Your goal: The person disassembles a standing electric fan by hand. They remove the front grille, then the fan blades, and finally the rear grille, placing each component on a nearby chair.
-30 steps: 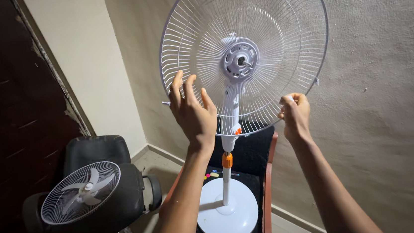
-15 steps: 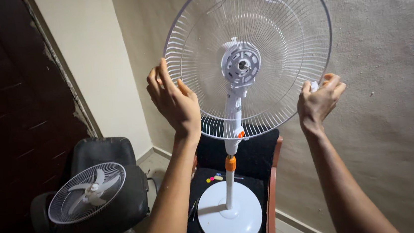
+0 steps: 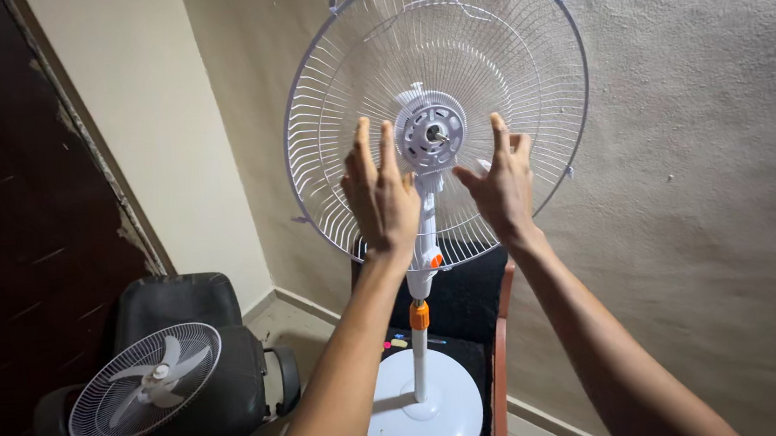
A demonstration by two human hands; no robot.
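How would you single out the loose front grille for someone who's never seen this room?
Start at the dark door on the left; below it stands a black padded chair. The front grille, round and white, lies on that chair's seat with the fan blades behind its wires. The larger rear grille is mounted on the stand, bladeless, between both hands.

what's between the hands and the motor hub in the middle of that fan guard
Nothing visible. The left hand and right hand are raised either side of the motor hub on the rear guard, with open space between.
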